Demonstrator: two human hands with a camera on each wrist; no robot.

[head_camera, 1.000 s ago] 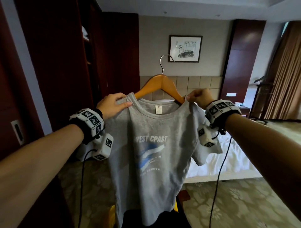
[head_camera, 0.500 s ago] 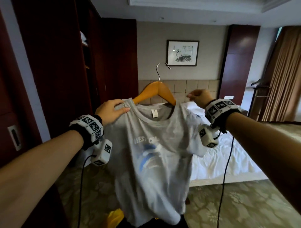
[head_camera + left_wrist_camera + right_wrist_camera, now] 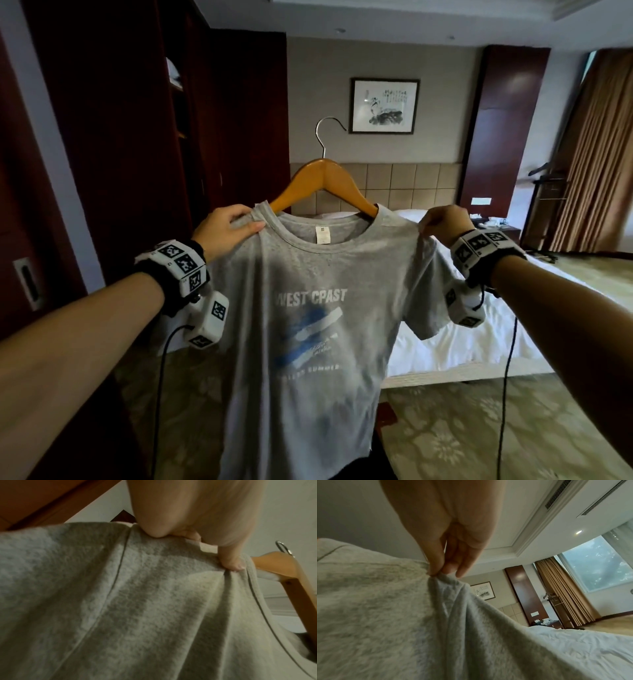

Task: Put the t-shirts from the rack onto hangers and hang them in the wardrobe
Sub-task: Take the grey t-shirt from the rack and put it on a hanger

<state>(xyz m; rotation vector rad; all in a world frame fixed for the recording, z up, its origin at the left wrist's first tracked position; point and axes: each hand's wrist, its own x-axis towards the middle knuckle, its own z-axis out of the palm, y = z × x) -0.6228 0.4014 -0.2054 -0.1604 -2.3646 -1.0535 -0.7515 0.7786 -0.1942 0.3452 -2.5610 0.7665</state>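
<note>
A grey t-shirt (image 3: 308,329) with white "WEST CPAST" print hangs in front of me on a wooden hanger (image 3: 323,180) with a metal hook (image 3: 325,133). My left hand (image 3: 227,229) grips the shirt's left shoulder beside the collar, thumb on the front. In the left wrist view, the left hand (image 3: 214,550) holds the grey t-shirt (image 3: 137,608) next to the wooden hanger (image 3: 278,563). My right hand (image 3: 442,224) pinches the right shoulder fabric and lifts it into a small peak. The right wrist view shows the right hand (image 3: 441,572) pinching the grey t-shirt (image 3: 393,615).
The dark wooden wardrobe (image 3: 113,137) stands open at the left, with shelves inside. A white bed (image 3: 479,335) lies behind the shirt, with a framed picture (image 3: 383,106) on the wall above. A valet stand (image 3: 548,192) and brown curtains (image 3: 596,154) are at the right. Patterned carpet (image 3: 479,428) covers the floor.
The shirt has settled flat and square on the hanger after swinging. My right hand has slid outward along the right shoulder and now pinches it. My left hand keeps its grip.
</note>
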